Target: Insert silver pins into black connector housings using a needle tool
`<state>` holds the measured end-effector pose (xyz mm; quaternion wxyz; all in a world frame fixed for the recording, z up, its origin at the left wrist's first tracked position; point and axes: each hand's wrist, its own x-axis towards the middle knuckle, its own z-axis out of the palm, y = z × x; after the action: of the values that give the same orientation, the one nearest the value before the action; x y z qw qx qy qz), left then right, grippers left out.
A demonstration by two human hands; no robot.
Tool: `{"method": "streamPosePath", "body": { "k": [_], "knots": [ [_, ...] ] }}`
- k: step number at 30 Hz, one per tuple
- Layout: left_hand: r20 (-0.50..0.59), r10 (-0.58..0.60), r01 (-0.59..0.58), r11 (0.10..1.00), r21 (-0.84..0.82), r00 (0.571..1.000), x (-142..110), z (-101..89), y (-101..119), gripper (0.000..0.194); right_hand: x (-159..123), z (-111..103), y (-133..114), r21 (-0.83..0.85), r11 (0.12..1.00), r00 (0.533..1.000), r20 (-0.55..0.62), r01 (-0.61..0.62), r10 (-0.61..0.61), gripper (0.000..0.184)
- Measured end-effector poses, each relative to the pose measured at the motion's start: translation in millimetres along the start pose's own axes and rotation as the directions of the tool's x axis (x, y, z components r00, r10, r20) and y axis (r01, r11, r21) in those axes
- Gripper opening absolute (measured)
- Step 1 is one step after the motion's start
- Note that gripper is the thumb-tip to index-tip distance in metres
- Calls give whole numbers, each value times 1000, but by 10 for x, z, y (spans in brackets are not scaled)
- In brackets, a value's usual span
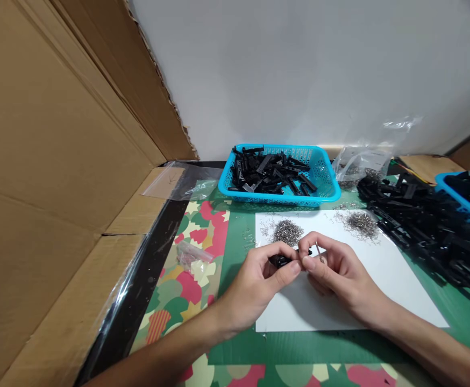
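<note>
My left hand [259, 282] and my right hand [335, 269] meet over a white sheet [380, 279] on the green mat. The left fingers pinch a small black plastic part [283, 260]. My right hand is closed too, with a thin metal pin [319, 251] sticking up between its fingers, right beside the black part. Two heaps of small metal pins lie on the sheet, one [286, 232] just beyond my hands and one [362, 223] farther right.
A blue basket [323, 177] of black plastic parts stands at the back. A big heap of black parts [428, 226] and another blue basket [461, 199] fill the right. Cardboard [57, 161] walls the left. Clear plastic bags [182, 183] lie nearby.
</note>
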<state>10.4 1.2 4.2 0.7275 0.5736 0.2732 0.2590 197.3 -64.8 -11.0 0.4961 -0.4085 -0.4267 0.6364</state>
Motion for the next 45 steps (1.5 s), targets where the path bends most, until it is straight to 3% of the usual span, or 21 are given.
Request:
{"method": "streamPosePath", "body": {
  "k": [3,6,11,14,17,19,23,27,31,38,45],
  "knots": [
    [-13,6,-5,999,41,1000,-13,-5,1,22,-25,8,-46,-119,992,999,-34,36,-41,25],
    [-67,62,-46,975,218,996,-39,-14,-5,21,-40,-9,-62,-287,954,993,-59,83,-105,20],
    [-102,209,-119,823,555,973,-91,-13,-14,10,-37,-111,-50,-604,768,966,16,215,-258,10],
    [-98,203,-114,820,561,974,-100,-13,0,11,-41,-146,-107,-719,622,926,79,309,-369,13],
    [-80,164,-107,871,480,983,-88,-36,25,16,-60,-142,-184,-743,571,900,97,350,-425,10],
    [-62,130,-95,913,396,990,-76,-57,33,20,-79,-131,-219,-721,604,902,66,339,-427,9],
    [-21,16,-13,989,146,1000,-62,-63,11,26,-108,-125,-274,-606,754,930,-64,253,-363,11],
    [32,-73,75,993,-90,997,-56,-26,-11,34,-98,-195,-336,-464,866,956,-117,186,-268,18],
    [58,-99,105,987,-119,993,-31,-32,15,36,-62,-312,-322,-331,933,978,-103,139,-182,25],
    [149,-208,241,935,-259,967,-40,-59,5,56,-12,-277,-204,-262,961,990,-89,86,-113,31],
    [250,-188,278,874,-399,950,-44,-1,-105,55,-37,-56,-172,-373,909,959,-132,187,-251,18]
  ]
}}
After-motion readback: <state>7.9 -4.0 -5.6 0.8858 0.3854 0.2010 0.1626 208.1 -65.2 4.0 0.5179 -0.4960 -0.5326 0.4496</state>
